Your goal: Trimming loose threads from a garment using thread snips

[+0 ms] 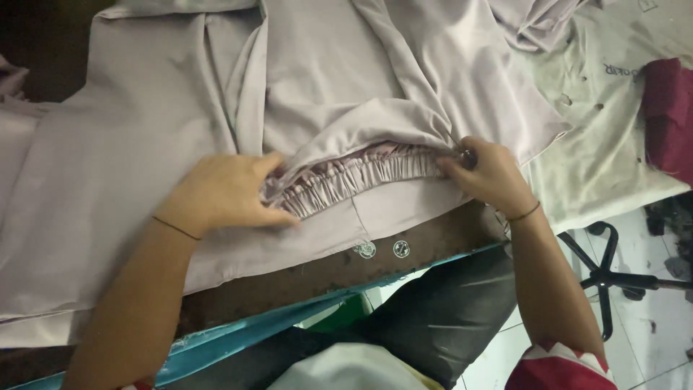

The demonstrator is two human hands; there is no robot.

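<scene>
The pale lilac garment of smooth fabric lies spread over the dark brown bench, and its gathered elastic waistband is pulled out between the two hands, near the front edge of the bench. The left hand presses on the left end of the waistband, with its fingers closed on the ruffled cloth. The right hand pinches the right end, fingers closed on the band, and a small dark round thing is at its fingertips; I cannot tell what it is. Two small round silver snap buttons are on the hem just below the waistband. To the right lies a stained white cloth with a dark red fabric piece on it. Beyond the bench edge, a black chair base stands on the white tiled floor.
</scene>
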